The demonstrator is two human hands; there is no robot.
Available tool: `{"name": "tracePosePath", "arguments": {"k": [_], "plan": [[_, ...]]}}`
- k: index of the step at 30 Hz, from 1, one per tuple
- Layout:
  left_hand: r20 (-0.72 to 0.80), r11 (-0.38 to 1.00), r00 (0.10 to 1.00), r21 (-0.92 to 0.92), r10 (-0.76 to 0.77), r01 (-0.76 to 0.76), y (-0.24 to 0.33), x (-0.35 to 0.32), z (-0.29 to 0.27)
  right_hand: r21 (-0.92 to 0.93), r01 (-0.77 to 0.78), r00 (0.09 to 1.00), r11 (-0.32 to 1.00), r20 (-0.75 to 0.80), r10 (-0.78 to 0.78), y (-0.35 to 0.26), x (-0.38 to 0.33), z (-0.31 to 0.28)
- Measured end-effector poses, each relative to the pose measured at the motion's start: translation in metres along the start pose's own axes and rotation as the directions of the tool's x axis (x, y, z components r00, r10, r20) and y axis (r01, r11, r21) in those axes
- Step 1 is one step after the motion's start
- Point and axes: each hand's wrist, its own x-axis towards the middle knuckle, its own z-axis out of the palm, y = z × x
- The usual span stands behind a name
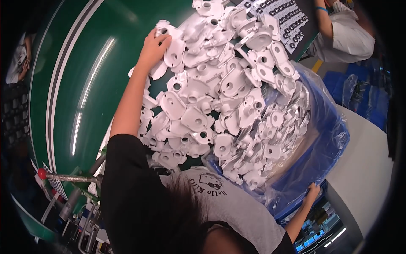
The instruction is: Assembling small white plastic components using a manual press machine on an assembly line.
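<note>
A large heap of white plastic parts [196, 118], flat rounded plates with round holes and short tubes, lies on a green work surface. At the heap's far left edge, my left hand [154, 48] has its thumb and fingers closed around one white plastic part [165, 29]. On the right a blue bin [321, 158], lined with clear plastic, tilts toward the surface, and more of the same parts [270, 139] spill from it into the heap. My right hand [312, 194] grips the bin's near right rim; its fingers are partly hidden.
A board with rows of small dark pieces [287, 21] lies at the far right, near another person's arm [325, 21]. Blue bins [363, 93] stand beyond. At the left are a rail [53, 93] and a lever with a red knob [41, 173].
</note>
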Motion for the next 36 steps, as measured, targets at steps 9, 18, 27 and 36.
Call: {"name": "tracePosePath", "arguments": {"k": [9, 18, 27, 36], "plan": [[-0.113, 0.989, 0.988, -0.092, 0.102, -0.113, 0.034, -0.075, -0.032, 0.007, -0.015, 1.000, 1.000, 0.024, 0.015, 0.003, 0.000, -0.002], [0.188, 0.890, 0.933, 0.405, -0.307, 0.212, -0.011, -0.121, -0.005, 0.005, -0.030, 0.999, 1.000, 0.024, 0.030, 0.004, 0.004, -0.001], [-0.225, 0.955, 0.961, 0.283, 0.162, -0.094, 0.026, 0.049, -0.014, 0.038, -0.065, 0.995, 0.997, 0.084, 0.061, -0.013, -0.007, 0.006], [0.160, 0.837, 0.828, 0.022, 0.537, -0.547, 0.071, 0.156, 0.040, -0.013, -0.024, 0.995, 1.000, 0.095, 0.025, 0.005, 0.002, -0.003]]}}
